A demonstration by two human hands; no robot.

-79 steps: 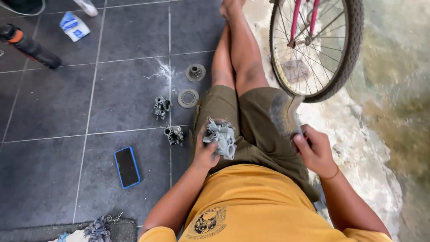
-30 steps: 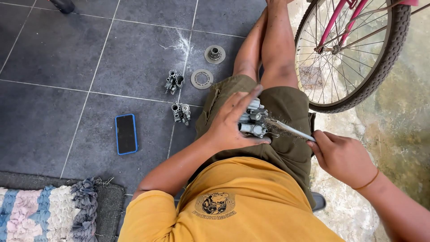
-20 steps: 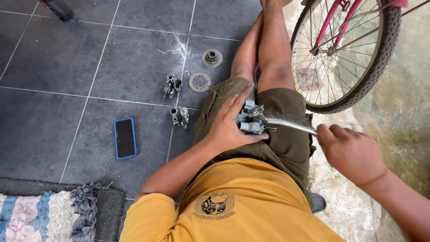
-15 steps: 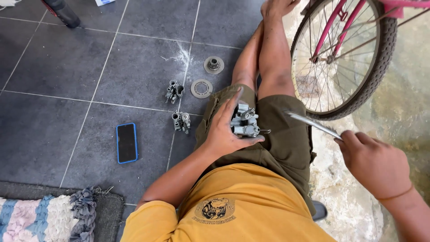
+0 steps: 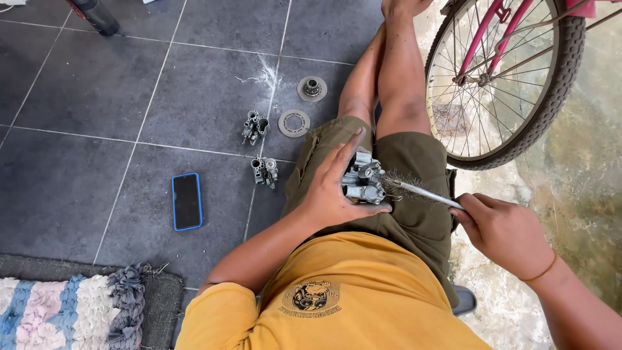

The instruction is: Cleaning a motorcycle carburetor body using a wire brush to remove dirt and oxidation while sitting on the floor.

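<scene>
A: What is being held on the lap?

B: A grey metal part (image 5: 361, 181) is being gripped tight by the left hand (image 5: 332, 192).

A: And the other one?

B: A wire brush (image 5: 414, 190) is being squeezed in the right hand (image 5: 505, 232), its bristles being pressed against the part, near the bicycle wheel (image 5: 512, 78).

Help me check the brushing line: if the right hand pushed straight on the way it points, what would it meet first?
Probably the grey metal part held by the left hand on the lap; the right hand aims its wire brush there.
</scene>
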